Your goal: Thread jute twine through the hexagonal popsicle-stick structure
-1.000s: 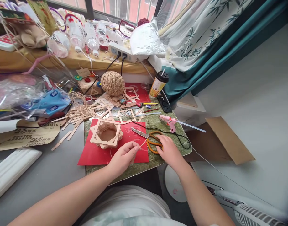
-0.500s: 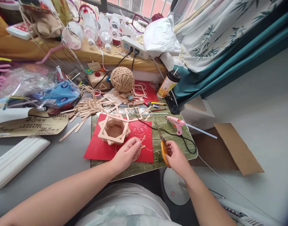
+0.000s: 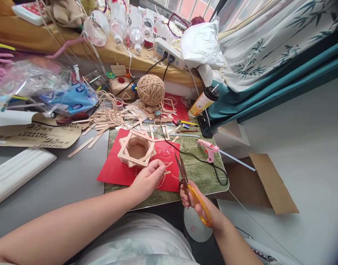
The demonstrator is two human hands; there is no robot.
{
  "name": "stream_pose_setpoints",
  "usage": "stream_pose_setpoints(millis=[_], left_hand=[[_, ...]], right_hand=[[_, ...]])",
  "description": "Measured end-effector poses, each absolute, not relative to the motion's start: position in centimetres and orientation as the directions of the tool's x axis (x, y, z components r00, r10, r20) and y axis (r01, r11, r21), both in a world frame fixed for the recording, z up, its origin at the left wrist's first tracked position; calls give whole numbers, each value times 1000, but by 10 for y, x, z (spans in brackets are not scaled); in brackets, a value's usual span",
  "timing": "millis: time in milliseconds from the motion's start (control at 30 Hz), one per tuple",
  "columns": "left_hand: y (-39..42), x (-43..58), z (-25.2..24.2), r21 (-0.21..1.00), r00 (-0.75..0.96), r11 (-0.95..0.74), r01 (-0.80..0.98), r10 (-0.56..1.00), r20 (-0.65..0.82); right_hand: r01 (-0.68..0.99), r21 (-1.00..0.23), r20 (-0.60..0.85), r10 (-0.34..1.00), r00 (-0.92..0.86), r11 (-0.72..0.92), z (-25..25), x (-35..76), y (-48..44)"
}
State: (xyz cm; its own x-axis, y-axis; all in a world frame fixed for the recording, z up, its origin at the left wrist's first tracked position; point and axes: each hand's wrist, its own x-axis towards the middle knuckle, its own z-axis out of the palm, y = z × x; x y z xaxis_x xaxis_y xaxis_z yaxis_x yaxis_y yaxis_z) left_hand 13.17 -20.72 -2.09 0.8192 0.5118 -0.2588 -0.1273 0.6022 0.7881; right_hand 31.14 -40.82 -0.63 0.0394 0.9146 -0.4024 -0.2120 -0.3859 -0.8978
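Observation:
My left hand [image 3: 149, 178] pinches a length of thin tan twine [image 3: 169, 165], its short end poking out past the thumb and a loop hanging below. Just behind that hand, a pot-like stack of popsicle sticks [image 3: 137, 149] with a star-shaped rim rests on a red sheet [image 3: 110, 167]. My right hand [image 3: 192, 200] is closed around the orange handles of a pair of scissors [image 3: 189, 184]. The blades are slightly apart and point up and away, close to the right of the twine end.
A pink glue gun [image 3: 209, 149] lies on the green table [image 3: 196, 176], its black cord running across. Behind are a ball of twine [image 3: 150, 89], loose popsicle sticks [image 3: 102, 119], a lidded drink cup [image 3: 204, 101] and a phone [image 3: 204, 126]. An open cardboard box [image 3: 270, 184] stands at right.
The right hand has turned and brought the scissors left, nearer the twine, with the blades now parted. My left hand still pinches the twine. The whole view has shifted slightly.

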Motion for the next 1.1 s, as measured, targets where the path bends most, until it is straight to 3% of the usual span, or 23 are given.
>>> stream_pose_setpoints(millis=[167, 433, 633, 1100], left_hand=[[-207, 130, -20, 843, 796, 528, -100, 551, -250], [-206, 130, -13, 865, 807, 501, -38, 525, -268], [-207, 130, -21, 883, 818, 468, -36, 521, -242], [-206, 131, -22, 884, 823, 467, -31, 514, -242]], right_hand=[[-36, -882, -471, 882, 12, -471, 10, 308, -401], [9, -868, -492, 862, 122, -497, 9, 297, -392], [-86, -857, -515, 852, 93, -508, 5, 292, -390], [-134, -857, -513, 848, 136, -497, -9, 293, -389]])
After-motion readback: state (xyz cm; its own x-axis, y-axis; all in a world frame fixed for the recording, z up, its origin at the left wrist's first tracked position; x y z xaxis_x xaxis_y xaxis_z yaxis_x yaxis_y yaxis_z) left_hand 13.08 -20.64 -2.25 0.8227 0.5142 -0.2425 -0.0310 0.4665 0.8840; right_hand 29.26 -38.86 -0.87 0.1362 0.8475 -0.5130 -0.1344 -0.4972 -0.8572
